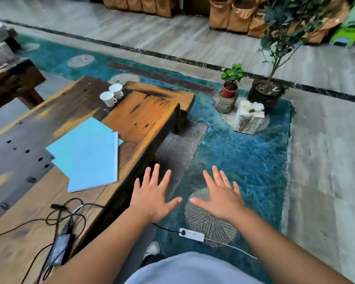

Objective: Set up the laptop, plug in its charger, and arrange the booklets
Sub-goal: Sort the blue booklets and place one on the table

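Cable (pixel 55 219) lies in loose dark loops near the left end of the wooden table (pixel 152 111), running to one black charger brick (pixel 58 251) that rests flat close to the near edge; a dark corner at the very bottom left of the view is too cropped to tell what it is. Further along the tabletop sit the booklets (pixel 90 156), pale blue and overlapping in an untidy fan; three seem to show, though the exact count is hard to tell from the overlap. Beyond them stand two white cups (pixel 112 95), touching or nearly so, near the far side of the table. Past the table's right edge, both hands hover over the blue rug (pixel 244 156), holding nothing: the left hand (pixel 154 199) and the right hand (pixel 219 198) are each spread flat, palms down, fingers splayed wide, thumbs pointing toward one another with a small gap between. Below them on the rug lies one white power strip (pixel 192 234), with one dark plug in its left socket. Further right stand two potted plants, a small plant (pixel 232 83) in a red pot and a taller tree (pixel 275 58) in a dark pot, with one pale stone block (pixel 248 117) in front.
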A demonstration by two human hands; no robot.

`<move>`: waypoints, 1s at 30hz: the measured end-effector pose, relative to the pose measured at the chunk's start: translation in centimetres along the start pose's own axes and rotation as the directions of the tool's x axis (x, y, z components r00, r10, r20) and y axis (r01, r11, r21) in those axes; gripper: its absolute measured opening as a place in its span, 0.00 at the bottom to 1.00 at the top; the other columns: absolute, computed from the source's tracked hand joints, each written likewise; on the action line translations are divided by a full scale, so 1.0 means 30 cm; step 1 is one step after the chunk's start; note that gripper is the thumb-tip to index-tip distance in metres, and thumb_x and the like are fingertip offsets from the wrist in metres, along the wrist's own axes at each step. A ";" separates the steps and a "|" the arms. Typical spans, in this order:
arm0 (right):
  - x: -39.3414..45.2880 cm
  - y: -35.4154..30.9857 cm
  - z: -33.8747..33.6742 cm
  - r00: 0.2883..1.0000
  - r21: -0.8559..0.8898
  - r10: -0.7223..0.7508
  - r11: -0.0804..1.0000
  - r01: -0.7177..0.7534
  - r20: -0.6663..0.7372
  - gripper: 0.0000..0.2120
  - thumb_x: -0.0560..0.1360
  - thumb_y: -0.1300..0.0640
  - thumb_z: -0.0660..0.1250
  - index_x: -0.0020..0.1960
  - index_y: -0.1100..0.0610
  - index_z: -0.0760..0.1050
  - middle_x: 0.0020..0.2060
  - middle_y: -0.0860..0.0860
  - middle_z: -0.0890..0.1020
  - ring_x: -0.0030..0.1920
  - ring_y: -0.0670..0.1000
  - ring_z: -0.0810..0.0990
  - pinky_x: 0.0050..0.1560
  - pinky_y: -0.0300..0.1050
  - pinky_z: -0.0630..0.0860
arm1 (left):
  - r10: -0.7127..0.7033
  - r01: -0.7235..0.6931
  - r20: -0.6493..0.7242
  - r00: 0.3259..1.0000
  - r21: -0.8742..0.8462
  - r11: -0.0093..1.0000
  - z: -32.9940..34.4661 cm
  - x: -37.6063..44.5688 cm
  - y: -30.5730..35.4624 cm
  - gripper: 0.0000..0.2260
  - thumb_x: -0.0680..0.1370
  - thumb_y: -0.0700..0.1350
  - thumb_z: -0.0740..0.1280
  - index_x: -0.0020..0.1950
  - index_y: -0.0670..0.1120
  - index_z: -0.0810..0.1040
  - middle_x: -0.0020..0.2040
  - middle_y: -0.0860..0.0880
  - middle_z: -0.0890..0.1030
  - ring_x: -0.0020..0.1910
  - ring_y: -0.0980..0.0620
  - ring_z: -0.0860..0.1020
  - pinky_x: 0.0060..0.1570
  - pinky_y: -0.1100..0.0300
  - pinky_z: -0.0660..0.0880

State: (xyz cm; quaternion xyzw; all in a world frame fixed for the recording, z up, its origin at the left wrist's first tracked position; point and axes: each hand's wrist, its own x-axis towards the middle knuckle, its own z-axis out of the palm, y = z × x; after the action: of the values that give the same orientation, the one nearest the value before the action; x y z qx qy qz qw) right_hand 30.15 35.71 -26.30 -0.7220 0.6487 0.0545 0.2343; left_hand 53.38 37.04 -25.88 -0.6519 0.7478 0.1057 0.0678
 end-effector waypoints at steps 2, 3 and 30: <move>-0.016 0.012 -0.039 1.000 -0.021 -0.023 1.000 0.023 0.003 0.54 0.59 0.16 0.46 0.77 0.40 0.37 0.76 0.45 0.31 0.78 0.50 0.36 0.74 0.65 0.43 | -0.014 0.014 -0.010 1.000 -0.009 1.000 -0.020 -0.008 0.024 0.43 0.68 0.77 0.42 0.79 0.59 0.40 0.80 0.47 0.37 0.79 0.43 0.38 0.74 0.39 0.47; -0.023 0.020 -0.056 1.000 -0.025 -0.029 0.999 0.029 -0.002 0.54 0.59 0.16 0.46 0.77 0.40 0.37 0.77 0.45 0.32 0.78 0.50 0.36 0.74 0.65 0.43 | -0.020 0.020 -0.020 1.000 -0.012 1.000 -0.028 -0.010 0.035 0.43 0.68 0.77 0.43 0.79 0.59 0.40 0.80 0.48 0.37 0.79 0.43 0.38 0.74 0.39 0.48; 0.414 -0.478 -0.119 0.915 -0.200 -0.374 0.895 0.399 0.152 0.52 0.64 0.21 0.55 0.78 0.43 0.38 0.78 0.47 0.35 0.78 0.51 0.39 0.74 0.63 0.47 | -0.425 0.411 -0.013 0.905 -0.227 0.883 -0.045 0.076 -0.440 0.45 0.67 0.77 0.46 0.79 0.59 0.43 0.81 0.48 0.41 0.79 0.42 0.42 0.73 0.36 0.52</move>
State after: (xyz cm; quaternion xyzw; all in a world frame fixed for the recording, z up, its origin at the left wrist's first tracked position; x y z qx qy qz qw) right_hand 45.04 23.63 -24.07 -0.8544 0.4678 0.1200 0.1919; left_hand 66.18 32.84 -26.02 -0.8042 0.5751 0.1500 -0.0063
